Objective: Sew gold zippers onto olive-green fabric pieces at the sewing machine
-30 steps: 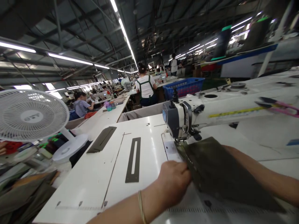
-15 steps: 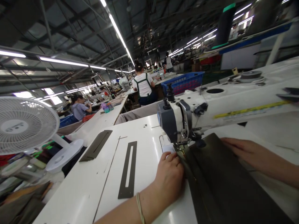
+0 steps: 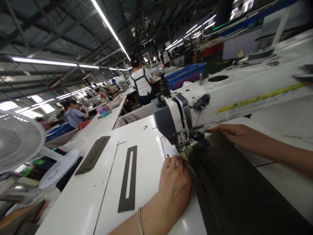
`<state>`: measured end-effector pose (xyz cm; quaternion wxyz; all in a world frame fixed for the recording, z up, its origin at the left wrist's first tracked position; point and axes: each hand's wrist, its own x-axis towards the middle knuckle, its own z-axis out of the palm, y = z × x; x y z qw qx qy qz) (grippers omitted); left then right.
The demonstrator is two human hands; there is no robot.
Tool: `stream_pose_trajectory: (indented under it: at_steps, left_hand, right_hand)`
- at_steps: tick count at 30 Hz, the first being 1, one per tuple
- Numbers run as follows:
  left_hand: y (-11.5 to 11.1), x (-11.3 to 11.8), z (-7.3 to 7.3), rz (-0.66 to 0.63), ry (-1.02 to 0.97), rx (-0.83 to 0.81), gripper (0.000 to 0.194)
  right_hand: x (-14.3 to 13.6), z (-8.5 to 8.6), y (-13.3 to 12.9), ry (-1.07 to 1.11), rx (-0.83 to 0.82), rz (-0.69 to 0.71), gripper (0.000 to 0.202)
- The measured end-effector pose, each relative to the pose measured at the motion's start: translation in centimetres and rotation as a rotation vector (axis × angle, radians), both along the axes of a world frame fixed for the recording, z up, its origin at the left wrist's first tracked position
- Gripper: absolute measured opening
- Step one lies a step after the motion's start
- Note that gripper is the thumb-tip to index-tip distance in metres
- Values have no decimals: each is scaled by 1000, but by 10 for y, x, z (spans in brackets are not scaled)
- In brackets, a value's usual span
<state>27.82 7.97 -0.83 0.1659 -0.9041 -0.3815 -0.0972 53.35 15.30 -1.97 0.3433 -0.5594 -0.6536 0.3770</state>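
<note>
Lying under the head of the sewing machine, the dark olive fabric panel spreads across the near right of the tabletop. The left hand curls its fingers just beside the stitching area; whether it pinches cloth, I cannot tell. The right hand has its fingers extended at the panel's far edge, not closed. With 2 hands this near the mechanism, a slip could injure fingertips. Uneven pull could skew the panel, and a brass-toned strip, perhaps a zipper, could deflect a needle if misaligned.
</note>
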Motion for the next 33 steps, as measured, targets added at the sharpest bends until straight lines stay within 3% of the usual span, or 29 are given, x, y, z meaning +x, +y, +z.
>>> stream_pose_trajectory:
  at_steps: [2,5,8,12,15,22,25,27,30,33]
  left_hand:
    - [1,0,0,-6,-3,-6,4]
    - [3,-1,2,1,-9,-15,3]
    - [4,-2,2,10,-46,-35,5]
    - [5,-4,0,29,-109,-74,7]
    - [7,-5,-1,22,-126,-53,8]
    - [10,-5,2,11,-142,-41,9]
    - [10,-6,-1,22,-185,-62,11]
    - [9,-6,-3,38,-227,-73,12]
    - [8,-7,-7,75,-338,-62,11]
    - [8,-9,-8,83,-496,-16,10]
  right_hand:
    - [2,-6,1,-24,36,62,50]
    - [4,-16,0,-203,253,130,31]
    - [7,-17,-2,-348,430,131,31]
    - [6,-3,-5,-378,494,23,39]
    - [-3,7,-8,-457,452,53,36]
    - [-11,1,7,-631,493,21,21]
    - [-17,5,-1,-738,581,-34,14]
    - [-27,8,-15,-798,742,-36,17]
    - [-49,1,-39,-708,1017,101,23]
    - [-68,-16,-50,-530,1026,189,31]
